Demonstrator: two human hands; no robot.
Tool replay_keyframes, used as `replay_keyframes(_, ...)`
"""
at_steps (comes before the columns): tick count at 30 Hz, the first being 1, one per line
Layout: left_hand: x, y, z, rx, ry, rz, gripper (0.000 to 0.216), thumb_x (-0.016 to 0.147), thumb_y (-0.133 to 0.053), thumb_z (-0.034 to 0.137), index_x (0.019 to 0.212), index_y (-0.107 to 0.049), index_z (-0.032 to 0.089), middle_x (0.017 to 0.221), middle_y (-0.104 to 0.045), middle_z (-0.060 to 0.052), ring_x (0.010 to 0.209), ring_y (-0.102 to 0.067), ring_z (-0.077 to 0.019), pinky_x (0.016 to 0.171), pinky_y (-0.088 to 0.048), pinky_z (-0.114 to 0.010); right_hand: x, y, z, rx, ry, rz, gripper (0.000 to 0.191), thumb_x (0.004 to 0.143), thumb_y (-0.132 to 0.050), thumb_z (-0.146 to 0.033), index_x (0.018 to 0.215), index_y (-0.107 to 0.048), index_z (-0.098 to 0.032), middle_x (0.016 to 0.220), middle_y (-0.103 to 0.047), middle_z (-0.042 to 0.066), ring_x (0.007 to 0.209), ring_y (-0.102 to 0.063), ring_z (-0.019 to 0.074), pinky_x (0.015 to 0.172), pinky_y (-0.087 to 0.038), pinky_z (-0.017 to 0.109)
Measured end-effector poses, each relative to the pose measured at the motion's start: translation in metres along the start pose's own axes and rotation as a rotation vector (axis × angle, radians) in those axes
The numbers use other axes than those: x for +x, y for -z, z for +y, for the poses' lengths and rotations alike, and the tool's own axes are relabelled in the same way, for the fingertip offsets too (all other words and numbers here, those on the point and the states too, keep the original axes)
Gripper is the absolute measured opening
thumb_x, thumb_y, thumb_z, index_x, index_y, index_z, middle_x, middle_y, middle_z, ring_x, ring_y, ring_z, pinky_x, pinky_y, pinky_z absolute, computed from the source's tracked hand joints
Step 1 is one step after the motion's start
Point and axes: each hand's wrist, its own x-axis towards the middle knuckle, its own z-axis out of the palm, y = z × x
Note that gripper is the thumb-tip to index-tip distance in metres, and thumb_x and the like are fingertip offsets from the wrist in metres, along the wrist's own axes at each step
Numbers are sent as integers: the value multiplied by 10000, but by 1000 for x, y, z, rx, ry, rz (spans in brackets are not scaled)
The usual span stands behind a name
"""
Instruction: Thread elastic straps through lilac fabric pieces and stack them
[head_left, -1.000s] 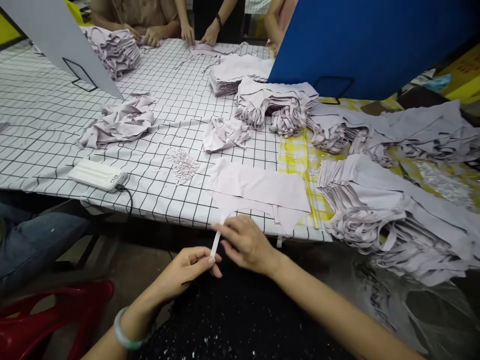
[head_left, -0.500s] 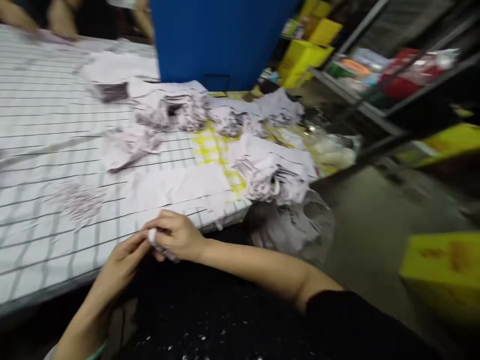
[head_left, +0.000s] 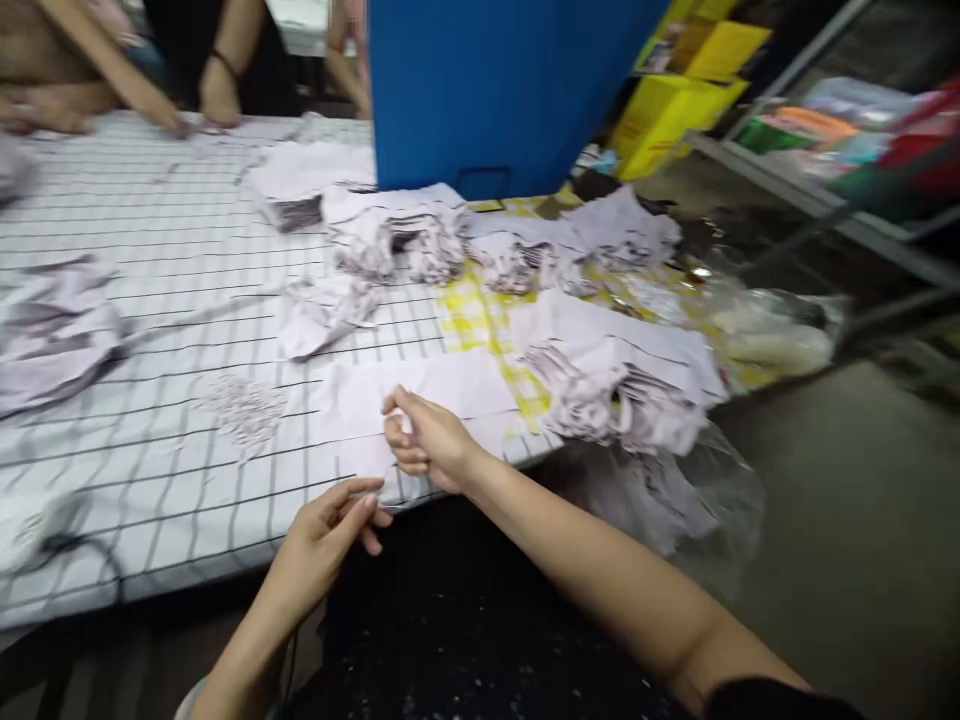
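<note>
My right hand (head_left: 429, 442) is closed, its fingers curled in, above a pale cloth piece (head_left: 465, 385) lying flat by the table's near edge. A whitish spot shows between the fingers, but I cannot make out what it is. Lower and to the left, my left hand (head_left: 337, 525) hangs just off the table edge, its fingers loosely bent and apart with nothing seen in them. Left of the cloth piece lies a heap of small pale scraps (head_left: 244, 412). A crumpled cloth piece (head_left: 326, 312) rests farther back.
Stacks of gathered pale cloth (head_left: 615, 370) line the right edge on a yellow checked cloth (head_left: 480, 312). Behind them stands a blue board (head_left: 495, 90). Across the table (head_left: 187, 240), other people's hands (head_left: 220, 95) work. A clear plastic bag (head_left: 720, 490) hangs at the corner.
My hands have come apart; the right has moved up over the flat cloth. The pale bunched cloth seen between them earlier no longer shows. The view has swung left.
</note>
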Motion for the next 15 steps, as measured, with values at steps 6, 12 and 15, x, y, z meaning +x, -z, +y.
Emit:
replay_keyframes(6,7,11,22,-213,-118,7,292,859,-632,428,956,-700,161,737,-687,-25,697,-639,-144,721,-526,-285,-27,3,27,-294,-103,-338,391,954,-472,-533,845,-577,-172,534,-552,-42,380,-437,70,409,-370,187)
replay_keyframes(12,3,17,24,-239,-89,-251,179,875,-627,336,890,-643,159,607,-633,2,619,-621,-128,677,-497,-278,-36,3,36,-544,-193,-377,441,968,-427,-545,823,-582,-159,553,-575,-26,415,-487,69,470,-373,197)
replay_keyframes(15,-1,24,27,-73,-125,-264,139,854,-635,308,883,-648,172,769,-667,-24,706,-610,-124,688,-486,-272,-39,4,38,-599,-227,-396,458,976,-403,-550,827,-588,-158,558,-575,-19,432,-492,79,491,-379,216)
